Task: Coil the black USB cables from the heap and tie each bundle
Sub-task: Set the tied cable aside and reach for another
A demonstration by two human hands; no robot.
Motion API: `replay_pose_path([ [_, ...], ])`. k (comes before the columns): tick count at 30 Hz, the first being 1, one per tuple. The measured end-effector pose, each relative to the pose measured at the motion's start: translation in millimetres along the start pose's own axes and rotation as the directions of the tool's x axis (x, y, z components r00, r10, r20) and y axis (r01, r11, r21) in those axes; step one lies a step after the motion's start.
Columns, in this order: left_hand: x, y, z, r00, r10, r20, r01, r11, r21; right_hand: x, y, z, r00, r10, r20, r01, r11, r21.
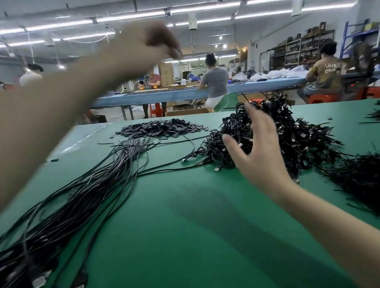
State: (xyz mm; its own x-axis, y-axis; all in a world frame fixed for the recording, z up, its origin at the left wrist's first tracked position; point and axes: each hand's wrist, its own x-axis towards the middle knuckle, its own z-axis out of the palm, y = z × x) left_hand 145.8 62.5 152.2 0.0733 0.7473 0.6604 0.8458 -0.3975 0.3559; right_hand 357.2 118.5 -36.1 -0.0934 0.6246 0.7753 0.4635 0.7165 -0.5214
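1. Lower left of frame: the loose black USB cables (79, 208) are lying uncoiled on the green table (183, 249), running in a long sheaf from the plug ends (38, 282) at the bottom-left corner up toward centre. Nothing is gripping them.
2. Right of centre: the right hand (258, 151) is hovering with fingers spread apart, empty, just in front of the pile of tied bundles (283, 132). Whether the fingertips are touching the pile, can't tell.
3. Right edge, mid-height: a spray of thin black ties (373, 177) is lying on the table, untouched.
4. Centre, further back: a heap of small flat black pieces (159, 128) is sitting at the far table edge (purpose unclear).
5. Upper left to top centre: the left hand (149, 41) is raised high above the table and motion-blurred, fingers looking curled; can't tell whether it's holding anything.
6. Step, as I read it: between bundles, none in hand. Next move calls for picking one cable out of the lower-left sheaf by its plug, then coiling it and taking a tie from the right.
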Motion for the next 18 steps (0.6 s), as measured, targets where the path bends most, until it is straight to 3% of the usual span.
replay_pose_path([
  [2,-11.4,18.4,51.4,0.980,0.053,0.190,-0.034,0.994,-0.103,23.5,-23.2,-13.5,0.993,-0.111,-0.033,0.111,0.994,0.001],
  [3,-19.6,30.5,72.3,0.973,0.078,0.216,-0.036,0.981,-0.193,34.9,-30.5,-19.9,0.992,-0.129,-0.011,0.129,0.992,-0.004],
  [6,-31.9,36.5,121.8,0.968,-0.010,0.249,0.129,0.876,-0.464,60.3,-36.8,-38.0,0.984,0.003,0.179,-0.002,1.000,-0.004],
  [10,-50.1,33.7,158.1,0.929,-0.094,0.357,0.314,0.710,-0.630,65.7,-16.9,-51.9,0.913,0.145,0.381,-0.039,0.962,-0.271],
  [12,-54.1,27.5,161.1,0.909,-0.063,0.412,0.347,0.663,-0.664,63.2,-7.2,-53.9,0.904,0.148,0.401,-0.031,0.958,-0.283],
  [18,-51.1,-7.1,143.1,0.793,-0.024,0.608,0.453,0.690,-0.564,61.3,-1.4,-68.3,0.876,0.127,0.466,0.009,0.960,-0.279],
])
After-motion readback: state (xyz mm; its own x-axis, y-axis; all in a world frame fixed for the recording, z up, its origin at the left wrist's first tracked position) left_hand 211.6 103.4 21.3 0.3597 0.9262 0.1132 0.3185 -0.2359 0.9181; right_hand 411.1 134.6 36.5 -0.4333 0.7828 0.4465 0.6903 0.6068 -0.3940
